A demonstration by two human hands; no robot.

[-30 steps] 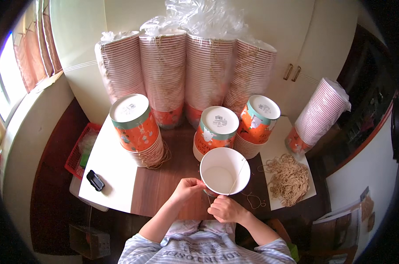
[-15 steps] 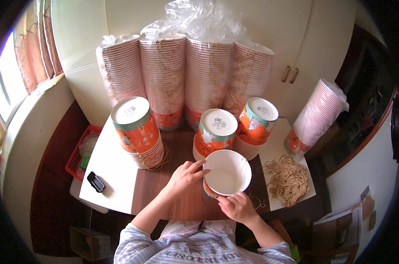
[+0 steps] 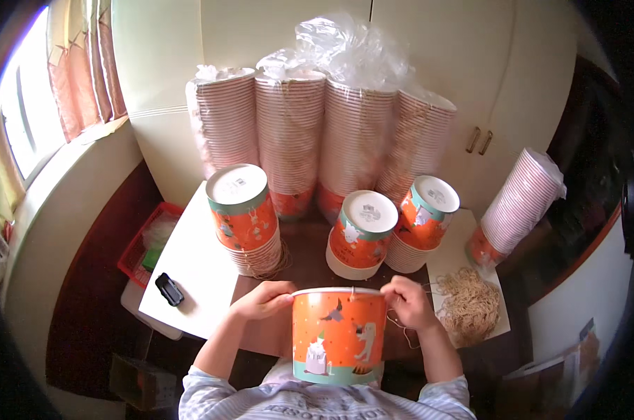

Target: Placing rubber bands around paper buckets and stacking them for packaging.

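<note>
An orange paper bucket (image 3: 338,332) with a green base band and printed animal figures hangs upright in front of my body. My left hand (image 3: 264,299) is closed on its rim at the left. At the right edge of the rim my right hand (image 3: 409,302) is closed too, its fingertips partly hidden. A short bit of cord shows at the near rim. Thin cord (image 3: 404,332) trails below my right hand, toward a tangled heap of tan cord loops (image 3: 469,302) on the table's right side.
Upside-down bucket stacks stand on the table: one at left (image 3: 243,217), one at centre (image 3: 362,234), one right (image 3: 425,217). Tall plastic-wrapped stacks (image 3: 289,133) line the back; another leans at right (image 3: 516,206). A black case (image 3: 169,289) lies left; a red basket (image 3: 131,262) sits beyond.
The bucket has come off the table toward my body and its printed outside now faces me. Both hands have shifted to opposite sides of its rim. The whole view has shifted slightly.
</note>
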